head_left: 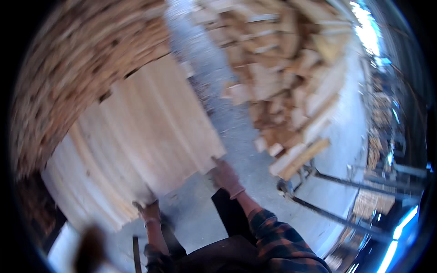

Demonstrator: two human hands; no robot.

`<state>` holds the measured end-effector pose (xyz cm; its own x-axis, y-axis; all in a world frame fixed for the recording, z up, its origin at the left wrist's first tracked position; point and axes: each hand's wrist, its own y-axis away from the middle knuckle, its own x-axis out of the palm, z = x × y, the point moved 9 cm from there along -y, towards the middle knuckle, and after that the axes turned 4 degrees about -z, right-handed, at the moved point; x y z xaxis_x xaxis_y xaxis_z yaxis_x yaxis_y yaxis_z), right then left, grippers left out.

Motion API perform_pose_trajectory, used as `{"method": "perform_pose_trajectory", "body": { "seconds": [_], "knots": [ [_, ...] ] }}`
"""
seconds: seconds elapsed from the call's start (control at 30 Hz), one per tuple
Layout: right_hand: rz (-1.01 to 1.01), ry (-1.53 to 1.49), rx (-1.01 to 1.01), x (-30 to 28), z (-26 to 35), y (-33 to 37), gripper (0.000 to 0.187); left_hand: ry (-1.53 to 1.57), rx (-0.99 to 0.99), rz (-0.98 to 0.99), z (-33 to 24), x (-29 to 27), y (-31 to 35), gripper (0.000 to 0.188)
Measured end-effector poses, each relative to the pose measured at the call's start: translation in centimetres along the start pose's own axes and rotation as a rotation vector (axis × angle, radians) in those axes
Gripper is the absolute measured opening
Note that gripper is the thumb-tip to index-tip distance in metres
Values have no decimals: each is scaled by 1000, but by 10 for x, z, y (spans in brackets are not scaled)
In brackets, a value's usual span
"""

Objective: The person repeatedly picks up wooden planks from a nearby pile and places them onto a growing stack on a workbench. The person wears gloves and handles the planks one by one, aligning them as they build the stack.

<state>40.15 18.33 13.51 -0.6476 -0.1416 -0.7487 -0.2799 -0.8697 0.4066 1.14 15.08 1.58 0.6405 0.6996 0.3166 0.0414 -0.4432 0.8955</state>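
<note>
Several pale wooden boards (150,123) lie side by side in front of me, their near ends staggered. My right hand (225,177), in a pinkish glove, is closed on the near right corner of the boards. My left hand (149,211), also gloved, is closed at the near edge of the boards further left. The fingers of both hands are partly hidden and smeared by motion, and their undersides do not show. Both forearms come up from the lower edge in dark checked sleeves.
A tall stack of rough-edged timber (91,59) stands beyond the boards at left. A loose heap of wood offcuts (277,82) lies at the upper right, by a metal-framed cart (337,182). Grey concrete floor (246,150) runs between. A blurred brown shape (91,250) is at lower left.
</note>
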Motion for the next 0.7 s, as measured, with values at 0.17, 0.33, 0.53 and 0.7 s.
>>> {"method": "perform_pose_trajectory", "body": {
  "seconds": [0.17,0.33,0.53,0.7],
  "knots": [
    [88,-204,303,-86,16,107,62,-992,426,516,11,-9,36,46],
    [-198,-533,272,-148,-24,167,62,-620,12,501,-29,134,132,33],
    [-295,-1003,375,-254,-8,125,70,-705,509,347,-102,399,242,51],
    [-333,-1164,146,-412,32,21,70,-761,842,594,-110,674,323,68]
  ]
}}
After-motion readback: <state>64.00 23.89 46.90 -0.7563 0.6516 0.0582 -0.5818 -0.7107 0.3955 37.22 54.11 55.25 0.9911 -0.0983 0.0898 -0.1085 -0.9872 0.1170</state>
